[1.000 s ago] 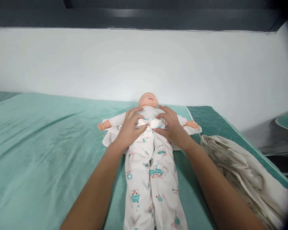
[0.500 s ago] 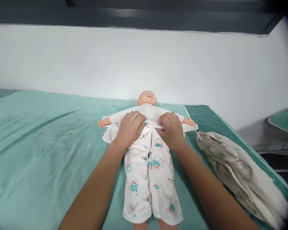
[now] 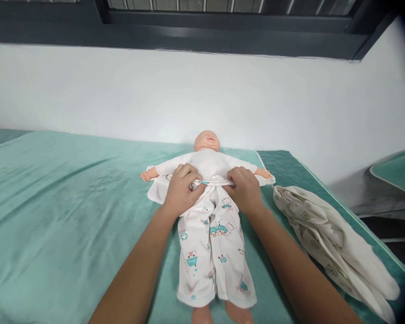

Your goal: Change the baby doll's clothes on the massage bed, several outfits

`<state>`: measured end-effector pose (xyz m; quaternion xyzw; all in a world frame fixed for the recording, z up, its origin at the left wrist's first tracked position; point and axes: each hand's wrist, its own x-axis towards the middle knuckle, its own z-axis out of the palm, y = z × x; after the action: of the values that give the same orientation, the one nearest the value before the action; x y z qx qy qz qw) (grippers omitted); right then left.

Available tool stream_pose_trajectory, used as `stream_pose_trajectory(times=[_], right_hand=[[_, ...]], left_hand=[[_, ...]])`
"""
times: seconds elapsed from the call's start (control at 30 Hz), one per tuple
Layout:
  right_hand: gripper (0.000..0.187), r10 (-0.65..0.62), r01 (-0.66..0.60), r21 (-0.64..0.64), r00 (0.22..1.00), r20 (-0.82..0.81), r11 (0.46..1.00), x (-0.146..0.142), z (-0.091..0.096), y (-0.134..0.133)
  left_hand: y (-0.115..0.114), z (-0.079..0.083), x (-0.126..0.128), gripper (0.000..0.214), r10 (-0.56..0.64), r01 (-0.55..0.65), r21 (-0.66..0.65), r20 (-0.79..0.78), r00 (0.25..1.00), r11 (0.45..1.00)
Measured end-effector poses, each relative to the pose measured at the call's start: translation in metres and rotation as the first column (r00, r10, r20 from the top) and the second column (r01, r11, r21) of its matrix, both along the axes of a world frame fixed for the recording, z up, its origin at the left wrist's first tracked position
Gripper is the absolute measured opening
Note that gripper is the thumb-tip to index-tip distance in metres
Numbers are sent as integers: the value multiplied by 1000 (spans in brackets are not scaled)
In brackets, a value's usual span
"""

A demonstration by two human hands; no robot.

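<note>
A baby doll (image 3: 207,164) lies on its back, head toward the wall, arms spread wide, feet toward me. White printed pants (image 3: 219,243) cover its legs down to the ankles. My left hand (image 3: 184,191) pinches the pants' waistband at the left of the doll's belly, thumb below and fingers above. On the other side my right hand (image 3: 243,189) grips the same waistband, fingers curled over it. Between them the waistband is stretched across the belly. A white cloth or garment edge (image 3: 158,189) spreads out under the doll's arms.
A folded cream blanket-like cloth (image 3: 334,247) with printed animals lies to the right. The doll rests on a green sheet (image 3: 70,216). Behind stands a white wall (image 3: 155,94), with a dark frame (image 3: 222,33) above. Another green-covered surface (image 3: 398,173) shows at far right.
The camera view has tilted slightly upward. Both hands keep hold of the waistband, which now looks straighter between them; my left thumb shows more clearly.
</note>
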<state>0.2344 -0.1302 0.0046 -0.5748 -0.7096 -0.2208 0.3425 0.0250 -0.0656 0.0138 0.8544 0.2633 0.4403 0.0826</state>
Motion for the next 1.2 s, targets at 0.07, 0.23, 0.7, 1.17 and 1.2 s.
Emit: stream_pose_trajectory(times=[0.07, 0.23, 0.7, 1.17, 1.2], right_hand=[[15, -3, 3, 3, 1000, 13, 1000, 1, 0, -3], [11, 24, -25, -85, 1000, -14, 996, 6, 0, -13], [40, -128, -56, -507, 938, -321, 860, 33, -7, -37], [49, -252, -89, -564, 830, -498, 821, 33, -9, -55], [48, -270, -62, -562, 831, -487, 825, 30, -9, -56]], left_hand=[[1, 0, 0, 3, 14, -14, 13, -20, 1000, 1000], [3, -2, -1, 6, 19, -19, 14, -38, 999, 1000], [4, -7, -1, 14, 60, -60, 25, -17, 998, 998], [3, -7, -2, 14, 67, -67, -16, 3, 998, 998], [4, -7, -2, 14, 67, -67, -8, 6, 998, 998]])
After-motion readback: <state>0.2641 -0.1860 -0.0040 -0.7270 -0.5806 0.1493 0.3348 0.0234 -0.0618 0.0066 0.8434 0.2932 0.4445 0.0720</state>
